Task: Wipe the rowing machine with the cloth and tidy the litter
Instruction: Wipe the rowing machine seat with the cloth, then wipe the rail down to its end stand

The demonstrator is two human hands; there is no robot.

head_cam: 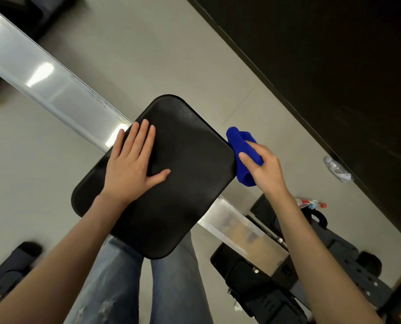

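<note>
A: Head view, looking down; what occupies the centre?

B: The black seat [171, 174] of the rowing machine, a rounded rectangular pad set across the silver rail [43, 76]; the rail runs diagonally from upper left to lower right, passing beneath the seat.

A: And the left hand [134, 164]?

B: Laid flat on the seat's left portion, palm down, fingers extended and slightly spread, thumb out to the side; it grasps nothing.

A: The right hand [264, 167]?

B: Closed around the blue cloth [241, 148], which is bunched in the fingers; the cloth touches the seat's right edge, at the side rather than on top.

A: Where is the litter?

B: On the pale floor [136, 54] at right; a clear plastic bottle [337, 169] lies against the base of the dark wall [323, 66]; a second bottle with a red cap [314, 204] lies nearer the machine's dark frame [264, 277], well apart from both hands.

A: Anything below the seat?

B: The person's legs in blue jeans [171, 288], partly hidden by the seat; a dark shoe [28, 250] at lower left.
</note>
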